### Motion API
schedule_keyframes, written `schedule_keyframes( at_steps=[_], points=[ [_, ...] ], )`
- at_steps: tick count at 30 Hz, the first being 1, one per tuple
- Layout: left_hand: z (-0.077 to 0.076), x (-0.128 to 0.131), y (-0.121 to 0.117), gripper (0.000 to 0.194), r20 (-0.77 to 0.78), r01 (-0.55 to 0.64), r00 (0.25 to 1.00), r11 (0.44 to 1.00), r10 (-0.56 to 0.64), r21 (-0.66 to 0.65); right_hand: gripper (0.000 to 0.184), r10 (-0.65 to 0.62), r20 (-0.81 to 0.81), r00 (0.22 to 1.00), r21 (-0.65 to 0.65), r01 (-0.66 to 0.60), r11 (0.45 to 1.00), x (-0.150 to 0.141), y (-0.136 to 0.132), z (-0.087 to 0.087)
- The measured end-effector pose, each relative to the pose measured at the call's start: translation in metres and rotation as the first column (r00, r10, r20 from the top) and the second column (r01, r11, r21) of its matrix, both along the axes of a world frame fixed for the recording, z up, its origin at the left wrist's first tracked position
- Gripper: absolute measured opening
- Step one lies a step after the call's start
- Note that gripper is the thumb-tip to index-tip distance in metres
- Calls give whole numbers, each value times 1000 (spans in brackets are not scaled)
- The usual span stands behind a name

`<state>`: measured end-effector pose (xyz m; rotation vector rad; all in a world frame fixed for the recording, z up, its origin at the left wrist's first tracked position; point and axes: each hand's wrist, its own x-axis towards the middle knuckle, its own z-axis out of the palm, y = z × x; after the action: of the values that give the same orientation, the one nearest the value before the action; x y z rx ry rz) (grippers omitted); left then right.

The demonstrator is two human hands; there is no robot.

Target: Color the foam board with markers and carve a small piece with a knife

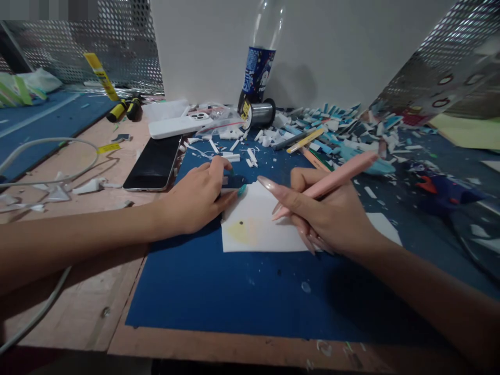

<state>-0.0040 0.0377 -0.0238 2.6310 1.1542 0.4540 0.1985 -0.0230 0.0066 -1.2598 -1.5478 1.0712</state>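
Note:
A white piece of paper (260, 237) lies on the blue mat (219, 291), with a pale yellow and peach shape and one dark dot drawn at its left. My right hand (332, 211) is closed around a thick pink pen (339, 176), its tip at the paper's surface. Near the paper's upper left edge, my left hand (195, 198) curls its thumb and fingers about a small dark item (234, 181), mostly hidden and too unclear to name. Part of the paper is covered by my right hand; a white corner shows beyond the wrist.
Behind the hands stand a plastic bottle (260, 67) and a wire spool (261, 113). Many white and blue scraps (332, 127) are heaped at the back right. A dark phone (154, 164) and a white phone (179, 125) lie left, near a white cable (50, 139).

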Motion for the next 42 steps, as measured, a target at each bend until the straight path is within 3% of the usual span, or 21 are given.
schedule_keyframes(
  at_steps=[10,32,42],
  points=[
    [-2,0,0,29,33,6,999,1000,-6,14,44,126,59,990,-58,-123,991,1,7,-2],
    [0,2,-1,33,2,-16,1000,1000,16,1,50,194,86,977,16,-196,980,0,11,-4],
    [1,2,-1,33,6,-15,1000,1000,15,-3,49,181,103,978,-20,-180,983,1,9,-5]
  ],
)
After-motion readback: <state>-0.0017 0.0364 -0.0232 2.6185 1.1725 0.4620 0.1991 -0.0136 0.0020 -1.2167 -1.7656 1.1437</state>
